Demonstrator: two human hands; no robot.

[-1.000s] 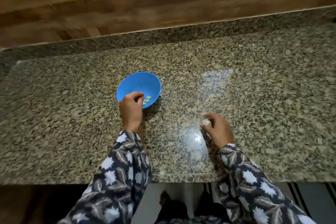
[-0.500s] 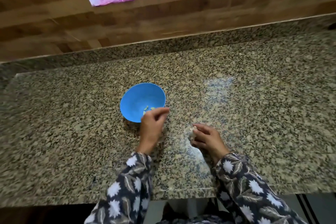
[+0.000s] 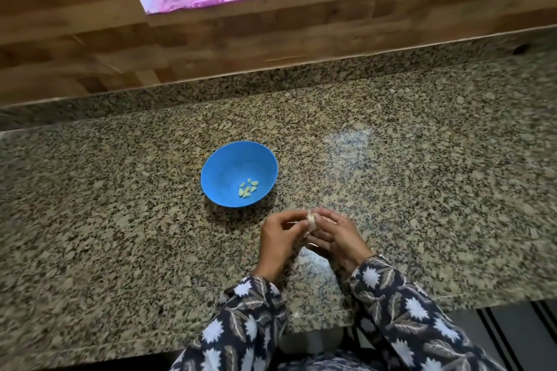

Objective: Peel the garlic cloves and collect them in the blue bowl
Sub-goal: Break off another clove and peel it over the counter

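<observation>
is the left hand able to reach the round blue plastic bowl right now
Probably yes: only speckled granite counter lies between the left hand and the blue bowl, though it and the right hand grip a whitish garlic piece.

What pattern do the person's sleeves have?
The sleeves are dark with pale flowers and leaves, shown in the head view, the only one.

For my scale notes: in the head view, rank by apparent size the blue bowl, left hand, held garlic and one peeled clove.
1. blue bowl
2. left hand, though it is nearer the camera
3. garlic, partly hidden by fingers
4. peeled clove
</observation>
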